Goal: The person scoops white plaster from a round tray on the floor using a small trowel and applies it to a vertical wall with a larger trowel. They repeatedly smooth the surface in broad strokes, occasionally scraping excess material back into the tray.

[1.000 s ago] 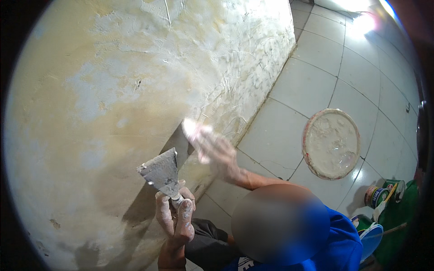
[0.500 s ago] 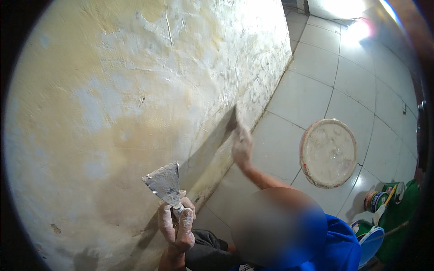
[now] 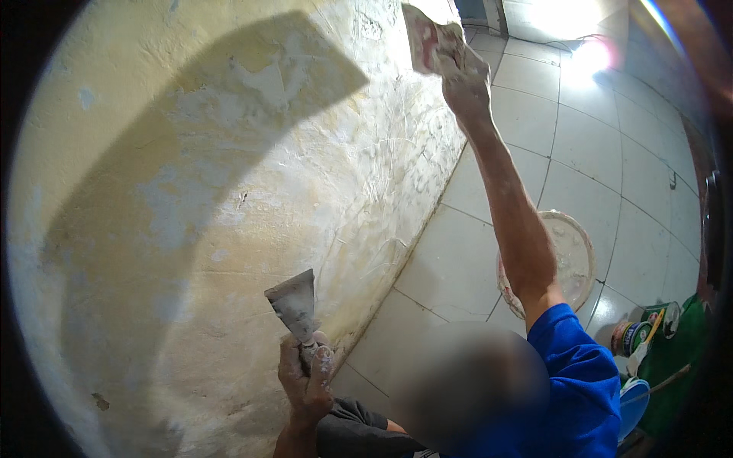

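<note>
My left hand [image 3: 307,374] is closed round the handle of a putty knife [image 3: 293,301], whose fan-shaped, smeared metal blade points up and away. It stands near a yellowish wall [image 3: 252,252] patched with white filler. Far ahead, my right hand [image 3: 466,75] grips a broad flat spreader [image 3: 421,42] with a reddish patch, coated in pale paste. The arm is stretched out and throws a large shadow on the wall. Whether the spreader touches the wall I cannot tell. Both hands are dusted with pale paste.
White floor tiles [image 3: 519,183] meet the wall's foot along a slanting edge. A round bucket [image 3: 584,243] of pale paste stands on them, partly behind my right forearm. At the right are small cans [image 3: 630,336], a blue tub [image 3: 634,404] and green cloth-like material [image 3: 676,382]. A bright lamp [image 3: 592,57] shines beyond.
My right hand has moved from low on the wall, near the floor edge, to far ahead, the arm now straightened. My left hand and its putty knife have shifted slightly right.
</note>
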Demonstrator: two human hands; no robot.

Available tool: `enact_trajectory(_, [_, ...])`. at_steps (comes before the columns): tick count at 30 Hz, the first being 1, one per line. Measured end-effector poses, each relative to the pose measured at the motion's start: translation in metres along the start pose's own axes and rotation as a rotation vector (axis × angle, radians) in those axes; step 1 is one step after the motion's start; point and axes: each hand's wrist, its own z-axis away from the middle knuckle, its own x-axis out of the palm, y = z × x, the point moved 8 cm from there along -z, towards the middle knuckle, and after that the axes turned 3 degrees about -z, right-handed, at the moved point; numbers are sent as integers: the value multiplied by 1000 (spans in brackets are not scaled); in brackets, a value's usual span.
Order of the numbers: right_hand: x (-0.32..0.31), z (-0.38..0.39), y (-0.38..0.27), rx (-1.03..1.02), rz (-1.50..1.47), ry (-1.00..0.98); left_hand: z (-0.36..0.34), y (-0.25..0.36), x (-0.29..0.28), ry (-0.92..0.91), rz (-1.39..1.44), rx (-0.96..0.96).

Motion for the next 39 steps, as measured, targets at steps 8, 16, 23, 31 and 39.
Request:
enact_trajectory(8, [95, 73, -74, -216, 91, -24, -9, -8, 18, -78, 51, -86])
enact_trajectory(16, [30, 15, -4, 264, 21, -65, -22, 9, 35, -155, -55, -115])
enact_trajectory(23, [94, 15, -149, 74, 78, -145, -30, 18, 35, -75, -22, -56])
enact_trajectory(31, [46, -18, -96, 12, -170, -80, -25, 34, 19, 61, 112, 212])
enact_trajectory(39, [76, 32, -143, -381, -101, -207, -29, 21, 17, 51, 72, 126])
